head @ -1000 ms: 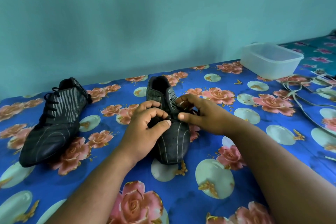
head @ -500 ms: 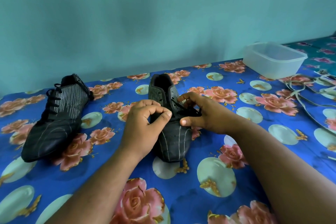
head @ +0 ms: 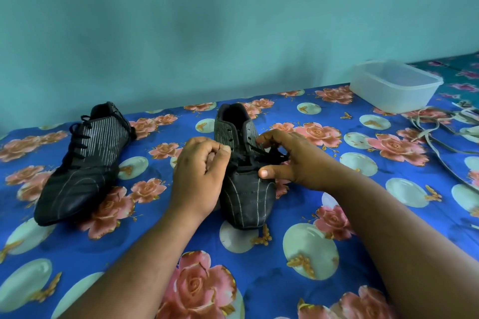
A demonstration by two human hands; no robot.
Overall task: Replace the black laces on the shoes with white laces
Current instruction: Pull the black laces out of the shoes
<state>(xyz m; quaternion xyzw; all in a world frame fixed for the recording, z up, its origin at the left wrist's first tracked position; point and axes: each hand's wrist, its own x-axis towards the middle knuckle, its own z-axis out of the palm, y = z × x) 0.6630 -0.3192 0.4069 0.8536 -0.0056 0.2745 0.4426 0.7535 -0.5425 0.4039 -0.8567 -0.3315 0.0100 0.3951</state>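
Observation:
A black striped shoe (head: 246, 194) stands in the middle of the flowered cloth, toe towards me. Its upper eyelets are bare and a loose black lace (head: 261, 156) lies across the lower ones. My left hand (head: 199, 176) pinches the lace's left part between thumb and curled fingers. My right hand (head: 293, 160) is at the shoe's right side, fingers curled over the lace, thumb pointing left across the vamp. A second black shoe (head: 83, 163) with its black lace still in lies on the left. White laces (head: 435, 132) lie tangled at the right edge.
A clear plastic box (head: 396, 85) stands at the back right, next to the white laces. A teal wall rises close behind the shoes. The blue flowered cloth (head: 285, 267) covers the whole surface.
Both hands have moved slightly apart and pulled the black lace looser; more bare eyelets show at the top of the middle shoe. The right thumb has stretched out.

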